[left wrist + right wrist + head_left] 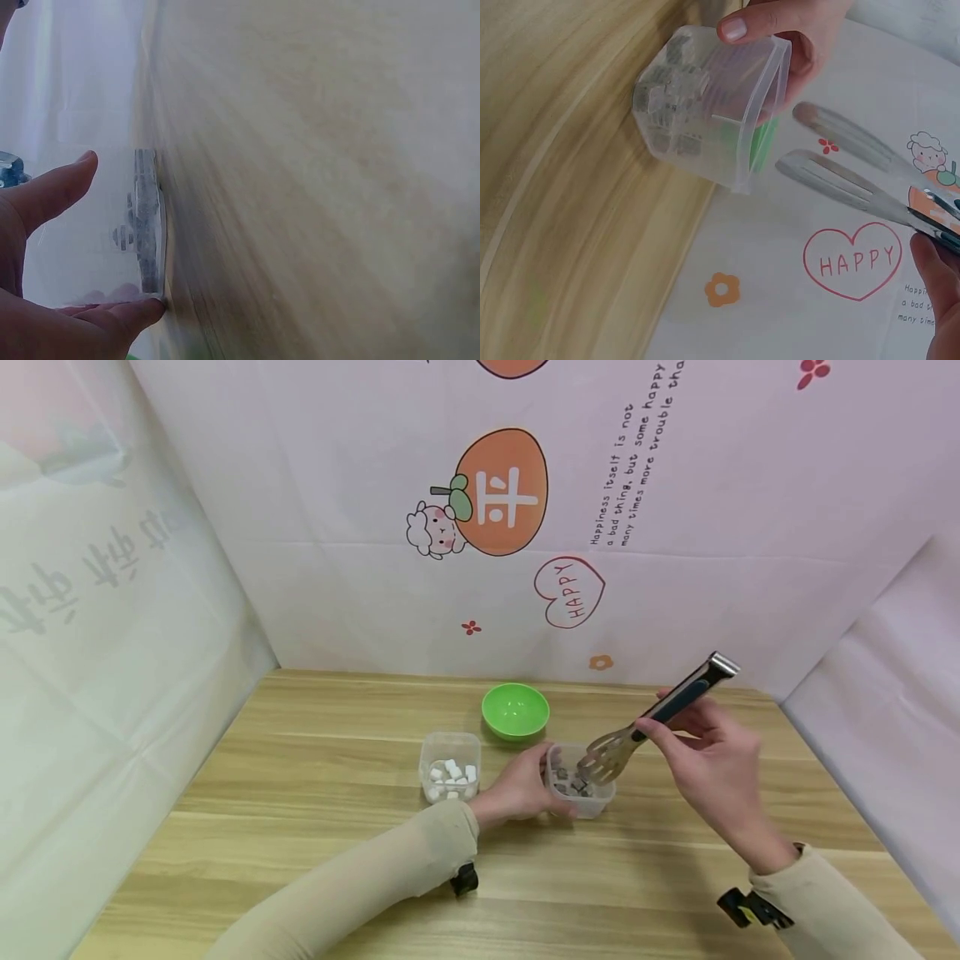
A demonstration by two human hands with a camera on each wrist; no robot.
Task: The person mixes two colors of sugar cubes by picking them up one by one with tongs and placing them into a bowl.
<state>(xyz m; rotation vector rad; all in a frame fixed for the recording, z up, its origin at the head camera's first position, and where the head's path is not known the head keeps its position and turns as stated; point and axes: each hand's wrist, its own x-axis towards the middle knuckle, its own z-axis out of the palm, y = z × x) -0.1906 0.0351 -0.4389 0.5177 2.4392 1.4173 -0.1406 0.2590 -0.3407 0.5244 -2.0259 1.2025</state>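
Note:
My left hand holds a small clear plastic container by its side, thumb on the near wall and fingers on the far one. Several dark grey cubes lie on its bottom. In my right hand is a pair of tongs with a dark handle and slotted metal heads. The tongs slant down to the left, and their heads overlap the container's opening in the head view. From the right wrist, the two tong heads stand apart, just outside the rim, with nothing between them.
Left of the held container stands another clear container with several white cubes. A green bowl sits behind the two, towards the back edge of the wooden table. Printed white cloth rises behind the table.

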